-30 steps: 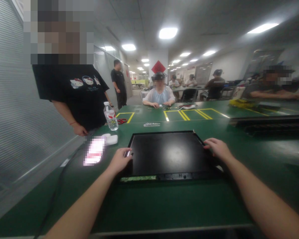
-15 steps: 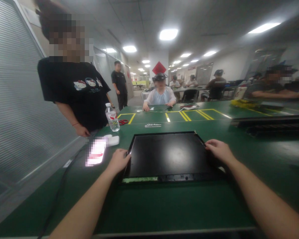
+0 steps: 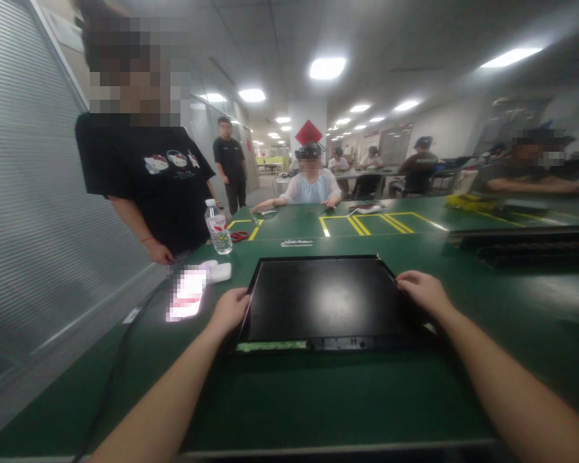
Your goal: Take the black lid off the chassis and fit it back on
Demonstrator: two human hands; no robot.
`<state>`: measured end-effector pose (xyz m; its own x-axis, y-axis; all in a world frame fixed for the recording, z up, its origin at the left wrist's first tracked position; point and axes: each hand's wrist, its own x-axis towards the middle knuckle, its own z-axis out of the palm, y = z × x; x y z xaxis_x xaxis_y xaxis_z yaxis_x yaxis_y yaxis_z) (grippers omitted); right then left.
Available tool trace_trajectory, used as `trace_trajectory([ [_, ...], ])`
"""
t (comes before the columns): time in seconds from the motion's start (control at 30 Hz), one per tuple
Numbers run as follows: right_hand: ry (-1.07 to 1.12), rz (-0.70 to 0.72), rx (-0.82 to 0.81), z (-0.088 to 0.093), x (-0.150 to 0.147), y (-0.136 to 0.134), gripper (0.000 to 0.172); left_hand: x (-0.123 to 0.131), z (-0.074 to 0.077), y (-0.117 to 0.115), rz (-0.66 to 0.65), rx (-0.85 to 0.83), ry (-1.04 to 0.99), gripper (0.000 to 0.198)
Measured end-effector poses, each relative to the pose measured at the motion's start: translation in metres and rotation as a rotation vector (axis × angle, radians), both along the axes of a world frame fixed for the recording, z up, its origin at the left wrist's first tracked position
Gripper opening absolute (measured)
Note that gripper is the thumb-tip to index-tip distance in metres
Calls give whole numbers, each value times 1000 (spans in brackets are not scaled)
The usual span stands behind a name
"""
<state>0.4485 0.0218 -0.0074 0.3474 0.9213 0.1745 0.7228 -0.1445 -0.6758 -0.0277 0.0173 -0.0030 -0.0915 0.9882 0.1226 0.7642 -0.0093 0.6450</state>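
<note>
A flat black panel (image 3: pixel 321 299) with a thin frame lies on the green table (image 3: pixel 318 399) in front of me. A green circuit strip (image 3: pixel 270 346) shows along its near left edge. My left hand (image 3: pixel 229 308) curls over the panel's left edge and grips it. My right hand (image 3: pixel 422 290) grips the right edge near the far corner, fingers bent over the frame.
A lit phone (image 3: pixel 187 294) and a white case (image 3: pixel 218 272) lie left of the panel, with a water bottle (image 3: pixel 218 227) and red scissors (image 3: pixel 240 236) beyond. A person in a black shirt (image 3: pixel 145 180) stands at the left table edge. Other people sit at far tables. A dark tray (image 3: pixel 525 244) is at right.
My hands stay on the panel's edges, the left one sliding slightly along the left edge. The seated person across the table has reached one arm out to the side.
</note>
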Motion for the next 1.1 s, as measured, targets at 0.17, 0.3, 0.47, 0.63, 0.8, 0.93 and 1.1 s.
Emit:
trace_trajectory([
  [0.17,73,0,-14,1,1,0,16,3,7,-6,265,-72,-501,39],
  [0.3,102,-13,-36,1,0,-2,17,8,9,-8,295,-224,-856,56],
  [0.47,78,-14,-26,1,0,-2,16,11,6,-5,290,-247,-978,60],
  [0.63,51,-4,-11,-1,1,-1,14,6,-7,7,293,-218,-1075,55],
  [0.8,33,7,3,-4,2,0,15,4,-15,14,209,-221,-1104,42],
  [0.93,42,-2,3,-5,2,-1,15,7,-9,10,252,-259,-1157,47],
  [1.1,75,3,20,-6,3,0,16,13,8,-7,222,-277,-1108,85],
])
